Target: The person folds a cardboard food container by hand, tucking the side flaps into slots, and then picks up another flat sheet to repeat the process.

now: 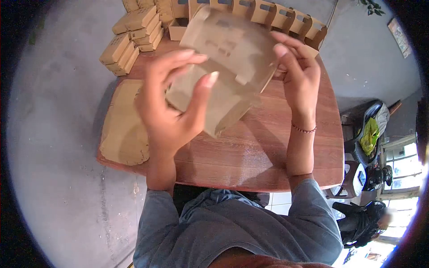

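Wooden table (pixel 268 134), cardboard (pixel 243 53) in right hand (pixel 301 76)

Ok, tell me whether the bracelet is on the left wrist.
No, the bracelet is on the wrist of the right hand; none shows on the left hand.

Single head-worn wide view, facing forward and down across the surface (pixel 223 167), left hand (pixel 172 105) and right hand (pixel 303 78) close

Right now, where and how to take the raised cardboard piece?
Probably pinch the cardboard piece by its right edge, from the right, beside the right grip: that edge looks thin, clear of the table; the left grip partly hides the left edge.
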The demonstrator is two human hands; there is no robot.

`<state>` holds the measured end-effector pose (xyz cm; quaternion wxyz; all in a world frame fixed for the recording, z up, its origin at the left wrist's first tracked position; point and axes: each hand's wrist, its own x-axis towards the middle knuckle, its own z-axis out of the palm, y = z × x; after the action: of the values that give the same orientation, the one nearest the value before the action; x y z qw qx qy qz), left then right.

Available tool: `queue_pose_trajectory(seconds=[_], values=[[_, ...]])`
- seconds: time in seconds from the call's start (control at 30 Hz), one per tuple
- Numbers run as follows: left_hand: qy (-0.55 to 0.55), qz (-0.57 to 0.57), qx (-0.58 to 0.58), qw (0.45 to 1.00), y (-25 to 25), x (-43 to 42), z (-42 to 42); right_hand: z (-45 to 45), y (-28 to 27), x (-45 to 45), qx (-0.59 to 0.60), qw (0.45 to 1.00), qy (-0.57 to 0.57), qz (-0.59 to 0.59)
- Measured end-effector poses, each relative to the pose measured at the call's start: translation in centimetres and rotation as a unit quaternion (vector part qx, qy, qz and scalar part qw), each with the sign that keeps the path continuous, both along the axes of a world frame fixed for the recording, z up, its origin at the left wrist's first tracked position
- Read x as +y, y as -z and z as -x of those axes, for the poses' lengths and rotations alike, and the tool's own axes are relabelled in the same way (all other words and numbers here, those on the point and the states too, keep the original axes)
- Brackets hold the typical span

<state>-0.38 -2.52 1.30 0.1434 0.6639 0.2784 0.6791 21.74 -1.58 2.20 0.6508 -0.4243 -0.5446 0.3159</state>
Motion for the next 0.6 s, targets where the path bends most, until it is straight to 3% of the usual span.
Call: queue_pose_trajectory(seconds=[0.07,0.13,0.2,0.23,0.4,0.47,0.6], values=[[-0.048,-0.108,0.074,0.99,-0.6,-0.1,1.7,-0.7,-0.3,0.3,0.055,0.998,-0.01,-0.025],[-0.047,-0.084,0.073,0.993,-0.7,-0.9,1.3,-0.7,-0.7,0.3,0.158,0.986,0.0,-0.058],[-0.032,-0.121,0.254,0.959,-1.3,-1.3,0.4,-0.9,-0.5,0.2,0.166,0.984,-0.006,-0.068],[-0.038,-0.092,0.289,0.952,-1.2,-1.6,-0.4,-0.6,-0.5,0.1,0.166,0.984,0.001,-0.065],[0.012,-0.035,0.324,0.945,0.9,-0.3,-1.6,-0.2,-0.3,0.0,0.171,0.983,-0.007,-0.061],[0.035,0.073,0.341,0.937,0.9,-0.1,-1.5,-0.2,-0.2,0.2,0.12,0.99,0.037,-0.056],[0.001,0.067,0.274,0.959,1.0,0.9,-1.4,1.3,0.2,0.3,0.132,0.99,-0.005,-0.056]])
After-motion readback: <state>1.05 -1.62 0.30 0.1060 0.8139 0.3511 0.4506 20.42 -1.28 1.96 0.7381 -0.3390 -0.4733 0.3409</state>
